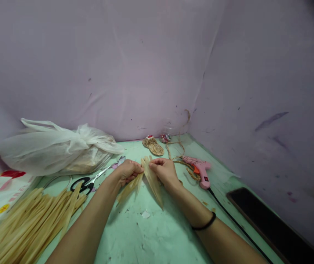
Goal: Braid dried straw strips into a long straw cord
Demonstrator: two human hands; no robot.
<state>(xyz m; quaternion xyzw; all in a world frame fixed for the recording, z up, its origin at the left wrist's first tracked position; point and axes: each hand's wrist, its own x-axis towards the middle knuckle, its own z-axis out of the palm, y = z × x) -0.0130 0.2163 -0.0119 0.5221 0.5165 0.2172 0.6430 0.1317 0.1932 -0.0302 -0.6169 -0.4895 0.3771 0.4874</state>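
Observation:
Near the middle of the table, my left hand is closed in a pinch on one dried husk strip, whose loose end hangs down to the left. My right hand pinches a second, wider husk strip at its upper part, and its tail points down toward me. The tops of both strips meet between my fingertips. Just beyond my hands lies a small woven slipper with red and white beads at its far end.
Husk strips lie heaped at left, beside black-handled scissors and a white plastic bag. At right are a pink glue gun with a black cord, braided cord and a dark flat object. Walls stand behind.

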